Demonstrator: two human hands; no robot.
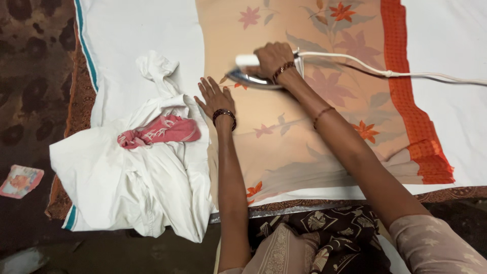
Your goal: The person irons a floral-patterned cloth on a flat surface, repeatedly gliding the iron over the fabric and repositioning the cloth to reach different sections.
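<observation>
The ironing looks to be in mid-stroke: the right hand has its fingers wrapped round the handle of the iron, which sits flat on the peach flowered cloth spread over the desk. The left hand lies open, fingers spread, pressing the cloth flat just beside the iron. The next pass likely needs the cloth kept taut. A heap of white clothes with a pink rag on top crowds the left edge; the white cord trails right.
</observation>
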